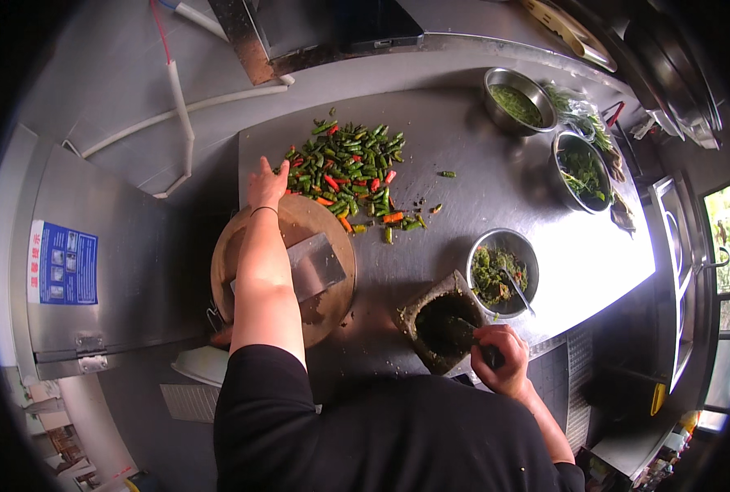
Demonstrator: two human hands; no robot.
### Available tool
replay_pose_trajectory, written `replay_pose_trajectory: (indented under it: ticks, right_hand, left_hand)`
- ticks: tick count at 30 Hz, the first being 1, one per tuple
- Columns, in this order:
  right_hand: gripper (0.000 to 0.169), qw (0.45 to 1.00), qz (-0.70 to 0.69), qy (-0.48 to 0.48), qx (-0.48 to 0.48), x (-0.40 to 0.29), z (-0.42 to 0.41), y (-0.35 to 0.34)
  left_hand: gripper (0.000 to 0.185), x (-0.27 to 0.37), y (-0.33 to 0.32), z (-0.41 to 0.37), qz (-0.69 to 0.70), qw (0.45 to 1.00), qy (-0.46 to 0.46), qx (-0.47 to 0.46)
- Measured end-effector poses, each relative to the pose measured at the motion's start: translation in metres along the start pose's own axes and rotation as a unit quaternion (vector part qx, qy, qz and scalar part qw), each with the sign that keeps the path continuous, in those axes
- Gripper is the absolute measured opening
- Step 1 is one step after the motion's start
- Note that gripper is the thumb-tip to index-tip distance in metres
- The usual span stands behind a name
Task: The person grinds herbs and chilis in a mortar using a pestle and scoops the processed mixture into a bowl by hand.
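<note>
My left hand (268,182) is stretched out at the left edge of a pile of cut green and red chili peppers (353,160). Its fingers are spread, with nothing plainly held. Below that forearm lies a round wooden chopping board (334,313) with a cleaver (317,265) flat on it. My right hand (501,360) grips a dark-handled tool (493,357) whose far end reaches into a stone mortar (407,317). The mortar's inside is dark, so its contents are hard to make out. Just beyond it stands a steel bowl (532,252) of mashed greens with a spoon (517,292).
Two steel bowls, one with green liquid (516,104) and one with leafy greens (583,172), stand at the far right of the steel table (439,141). Bagged greens (577,111) lie beside them. Overhead, a shelf edge (463,44) runs along the wall.
</note>
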State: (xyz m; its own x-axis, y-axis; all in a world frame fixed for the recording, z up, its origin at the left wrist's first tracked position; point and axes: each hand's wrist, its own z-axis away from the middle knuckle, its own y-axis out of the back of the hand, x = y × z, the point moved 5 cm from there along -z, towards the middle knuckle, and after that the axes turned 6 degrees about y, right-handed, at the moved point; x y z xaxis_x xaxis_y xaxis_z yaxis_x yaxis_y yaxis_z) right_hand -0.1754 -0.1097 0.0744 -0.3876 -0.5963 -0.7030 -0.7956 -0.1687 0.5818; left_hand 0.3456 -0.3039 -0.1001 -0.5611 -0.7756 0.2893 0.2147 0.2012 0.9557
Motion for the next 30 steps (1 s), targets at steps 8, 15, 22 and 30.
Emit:
replay_pose_trajectory:
  ticks: [8,15,22,30]
  right_hand:
    - [0.025,1.0,0.003,-0.025,0.018,0.004,-0.004,0.0]
    - [0.023,0.998,0.024,-0.051,0.012,0.004,-0.006,0.002]
    - [0.021,0.998,0.02,-0.056,0.014,0.002,-0.004,0.001]
    - [0.025,0.998,0.037,-0.053,0.005,0.006,-0.003,0.001]
  left_hand:
    - [0.079,0.079,0.003,0.071,-0.083,0.985,-0.122,-0.092]
    - [0.079,0.139,-0.01,0.174,-0.009,0.937,-0.24,-0.254]
    - [0.047,0.137,0.011,0.095,0.167,0.923,-0.344,-0.041]
    - [0.067,0.087,-0.046,-0.029,0.157,0.985,0.011,0.064]
